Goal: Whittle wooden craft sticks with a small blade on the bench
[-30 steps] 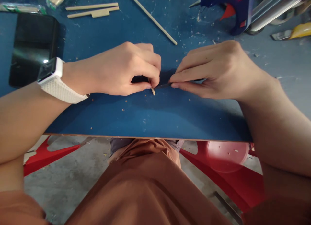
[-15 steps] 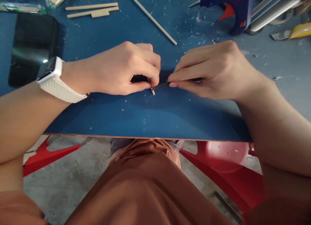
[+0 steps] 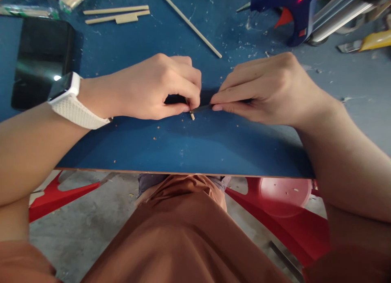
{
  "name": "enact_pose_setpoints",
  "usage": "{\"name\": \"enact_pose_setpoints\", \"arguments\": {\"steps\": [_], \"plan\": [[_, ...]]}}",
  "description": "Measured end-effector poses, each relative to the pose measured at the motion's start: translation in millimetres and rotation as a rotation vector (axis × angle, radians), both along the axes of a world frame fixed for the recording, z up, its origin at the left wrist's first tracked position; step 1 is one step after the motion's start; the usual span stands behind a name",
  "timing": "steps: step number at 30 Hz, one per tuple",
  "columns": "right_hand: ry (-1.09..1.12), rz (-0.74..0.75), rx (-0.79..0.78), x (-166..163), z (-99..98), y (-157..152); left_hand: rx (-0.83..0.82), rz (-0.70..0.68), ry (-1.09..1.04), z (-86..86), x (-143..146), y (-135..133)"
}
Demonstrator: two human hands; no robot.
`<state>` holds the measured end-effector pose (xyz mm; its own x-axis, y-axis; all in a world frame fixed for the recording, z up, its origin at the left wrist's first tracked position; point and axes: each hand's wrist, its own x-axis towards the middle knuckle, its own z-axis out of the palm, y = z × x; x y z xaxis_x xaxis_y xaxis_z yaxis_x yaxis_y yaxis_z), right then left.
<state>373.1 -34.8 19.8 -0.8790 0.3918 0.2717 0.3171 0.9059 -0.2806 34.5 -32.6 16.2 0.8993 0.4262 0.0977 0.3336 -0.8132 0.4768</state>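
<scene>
1. Mid-frame, the left hand (image 3: pixel 166 87) pinches a stick (image 3: pixel 192 116).
2. The right hand (image 3: pixel 262 89) pinches a blade (image 3: pixel 202 108), seemingly against it; the cut looks unfinished.
3. A rod (image 3: pixel 189 23) lies aside, upper centre.

stick (image 3: pixel 192 116) partly hidden by left hand (image 3: pixel 163 87), dark blade (image 3: pixel 202 108) by right hand (image 3: pixel 265 87)
</scene>
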Motion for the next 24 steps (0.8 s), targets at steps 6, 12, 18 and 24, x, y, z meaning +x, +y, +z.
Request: {"name": "enact_pose_setpoints", "arguments": {"steps": [6,12,18,24], "plan": [[0.012,-0.016,0.009,0.8,-2.2,-0.9,-0.037,0.015,0.005,0.7,0.0,0.0],[0.017,-0.042,0.025,-0.5,-3.4,-3.6,-0.050,0.061,0.016,0.4,0.1,-0.3],[0.026,-0.008,0.057,-1.7,-2.8,-4.2,-0.070,0.113,0.038,-1.5,-0.5,-0.9],[-0.028,-0.014,0.092,-1.3,-4.3,-2.6,-0.092,0.125,0.030,-1.5,-1.8,-1.4]]}}
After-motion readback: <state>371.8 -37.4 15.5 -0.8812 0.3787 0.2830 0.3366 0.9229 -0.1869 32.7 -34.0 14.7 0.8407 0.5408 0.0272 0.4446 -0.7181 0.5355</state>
